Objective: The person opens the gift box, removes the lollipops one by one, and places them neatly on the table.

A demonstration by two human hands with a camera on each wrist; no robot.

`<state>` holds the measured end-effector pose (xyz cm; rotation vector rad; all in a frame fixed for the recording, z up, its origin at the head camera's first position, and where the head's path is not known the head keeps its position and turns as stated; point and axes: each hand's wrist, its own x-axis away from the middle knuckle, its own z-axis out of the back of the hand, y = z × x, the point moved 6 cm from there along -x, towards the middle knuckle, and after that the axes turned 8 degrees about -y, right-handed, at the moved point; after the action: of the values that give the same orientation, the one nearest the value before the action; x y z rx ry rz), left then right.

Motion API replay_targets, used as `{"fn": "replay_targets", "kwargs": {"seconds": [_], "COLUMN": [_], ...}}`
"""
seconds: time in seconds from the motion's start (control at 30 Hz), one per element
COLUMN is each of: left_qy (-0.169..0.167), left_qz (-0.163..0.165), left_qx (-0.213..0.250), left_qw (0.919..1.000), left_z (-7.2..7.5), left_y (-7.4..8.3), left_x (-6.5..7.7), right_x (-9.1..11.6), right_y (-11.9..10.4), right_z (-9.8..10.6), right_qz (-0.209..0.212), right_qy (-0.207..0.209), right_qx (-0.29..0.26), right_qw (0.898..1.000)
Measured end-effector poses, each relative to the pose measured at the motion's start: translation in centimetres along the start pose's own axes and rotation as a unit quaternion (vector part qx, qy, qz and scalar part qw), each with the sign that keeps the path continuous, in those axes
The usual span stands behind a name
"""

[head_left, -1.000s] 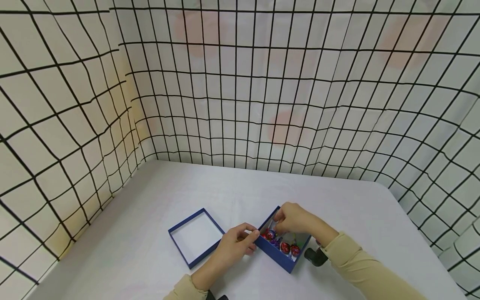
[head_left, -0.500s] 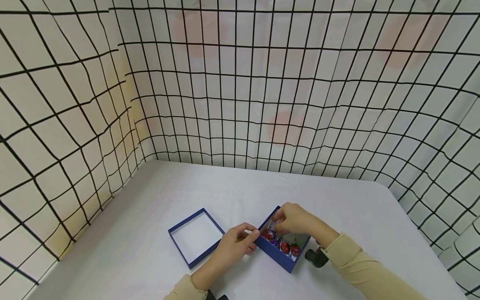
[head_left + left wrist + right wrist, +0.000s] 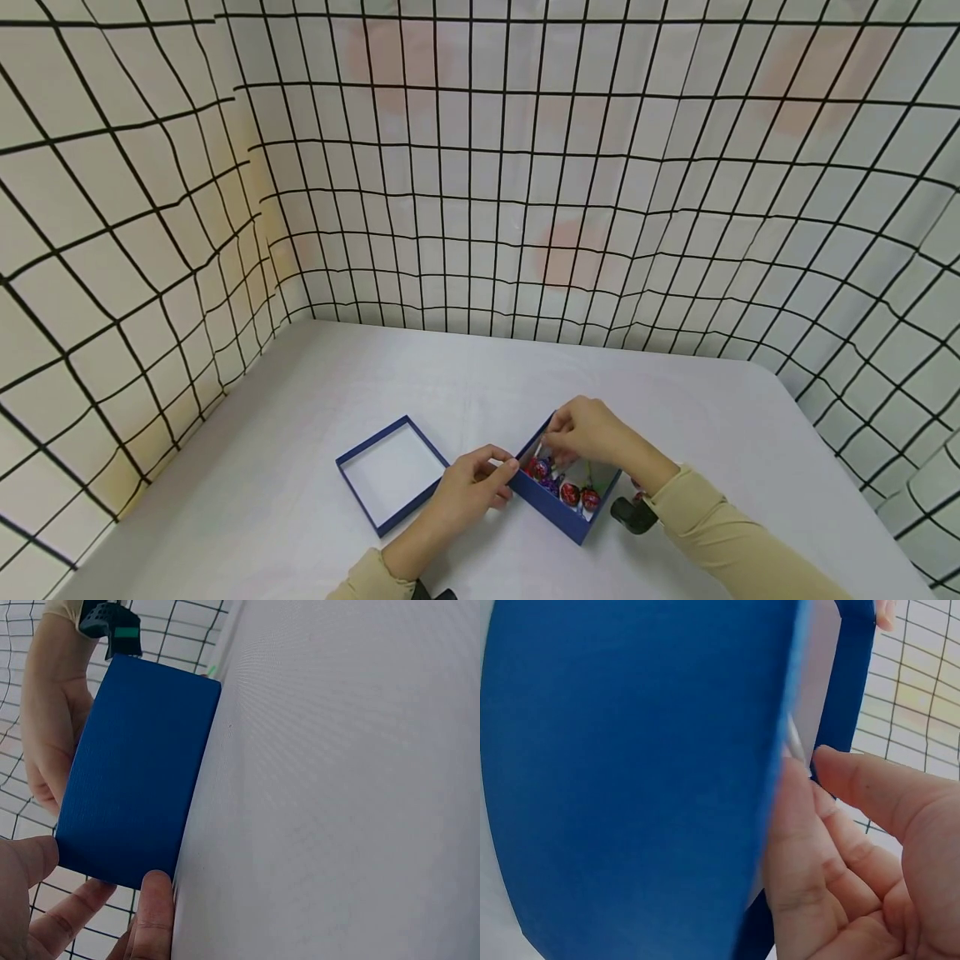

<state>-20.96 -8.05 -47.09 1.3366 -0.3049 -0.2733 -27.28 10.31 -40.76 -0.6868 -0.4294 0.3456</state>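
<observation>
White bench (image 3: 480,379): blue box (image 3: 549,506) is sitting well in from far edge, left hand (image 3: 465,492) pinching box's left corner, right hand (image 3: 592,431) pinching a white stick (image 3: 796,741) inside; lollipops (image 3: 570,494) are probably handling light, hard, slick-wrapped, so gripping by the stick is looking best.

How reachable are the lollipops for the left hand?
Probably yes: the lollipops lie in an open box, but the left hand grips its corner and the right hand partly blocks them.
</observation>
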Motion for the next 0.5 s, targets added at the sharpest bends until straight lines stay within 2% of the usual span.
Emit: {"fn": "replay_targets", "kwargs": {"seconds": [0.17,0.5], "left_qy": [-0.001,-0.001], "left_qz": [-0.001,-0.001], "left_qx": [-0.004,-0.002], "left_qw": [1.0,1.0], "left_z": [0.0,0.01], "left_y": [-0.02,-0.1], "left_x": [-0.01,-0.07], "right_x": [-0.07,0.19], "right_y": [0.13,0.88], "right_z": [0.17,0.34], "right_qz": [0.01,0.011], "right_qy": [0.01,-0.011], "right_qx": [-0.007,-0.063], "right_qw": [1.0,0.998]}}
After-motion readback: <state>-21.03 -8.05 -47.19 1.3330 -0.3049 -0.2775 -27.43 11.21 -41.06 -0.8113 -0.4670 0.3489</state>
